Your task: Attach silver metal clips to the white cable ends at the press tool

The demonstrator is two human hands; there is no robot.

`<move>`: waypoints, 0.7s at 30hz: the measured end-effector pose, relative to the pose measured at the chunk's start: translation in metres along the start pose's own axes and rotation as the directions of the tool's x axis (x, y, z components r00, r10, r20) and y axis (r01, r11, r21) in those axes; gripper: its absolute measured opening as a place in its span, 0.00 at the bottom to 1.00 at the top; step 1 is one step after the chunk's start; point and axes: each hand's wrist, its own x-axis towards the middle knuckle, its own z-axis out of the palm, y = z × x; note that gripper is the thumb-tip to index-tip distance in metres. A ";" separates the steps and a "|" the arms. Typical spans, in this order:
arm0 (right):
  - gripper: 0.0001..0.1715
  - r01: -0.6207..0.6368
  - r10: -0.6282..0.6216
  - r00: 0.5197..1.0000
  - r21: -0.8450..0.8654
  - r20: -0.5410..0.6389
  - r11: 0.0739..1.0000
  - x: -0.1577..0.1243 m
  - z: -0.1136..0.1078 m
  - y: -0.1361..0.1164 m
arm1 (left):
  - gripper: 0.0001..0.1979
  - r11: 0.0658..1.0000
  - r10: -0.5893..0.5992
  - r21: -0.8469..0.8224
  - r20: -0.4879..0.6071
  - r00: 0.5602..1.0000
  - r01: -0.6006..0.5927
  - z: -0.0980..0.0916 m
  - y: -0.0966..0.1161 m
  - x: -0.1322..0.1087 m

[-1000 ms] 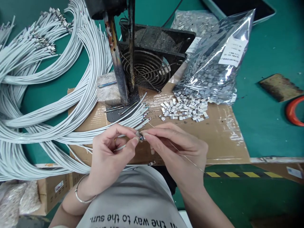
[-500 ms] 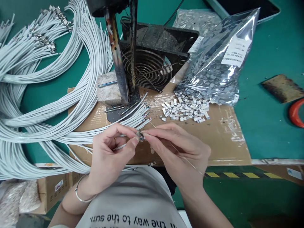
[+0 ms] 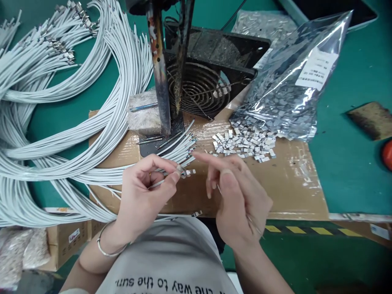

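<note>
My left hand point(image 3: 150, 192) pinches the end of a white cable point(image 3: 157, 183) between thumb and forefinger. A small metal connector point(image 3: 188, 172) sticks out to the right of those fingertips. My right hand point(image 3: 237, 192) is apart from it, a little to the right. Its forefinger stretches left towards the loose cable ends, while other fingers curl around a thin silvery wire point(image 3: 255, 226), perhaps solder; most of that wire is hidden by the hand. Just beyond both hands lies a bundle of white cable ends point(image 3: 183, 149). Many small metal connector pieces point(image 3: 245, 139) are heaped behind my right hand.
A dark metal stand point(image 3: 161, 81) rises before a black fan point(image 3: 199, 90). A plastic bag of metal pieces point(image 3: 284, 90) leans at back right. Coils of white cable point(image 3: 70, 143) cover the left. Cardboard point(image 3: 290, 188) lies under the work; a scorched brown pad point(image 3: 370, 119) sits far right.
My right hand has pulled away from the connector to the right, its forefinger now stretched out. My left hand stays on the cable. The view has shifted slightly.
</note>
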 end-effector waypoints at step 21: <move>0.15 -0.037 0.030 0.999 0.153 0.044 0.988 0.016 0.009 -0.014 | 0.06 0.998 0.049 -0.026 -0.127 0.991 -0.053 -0.003 0.015 0.018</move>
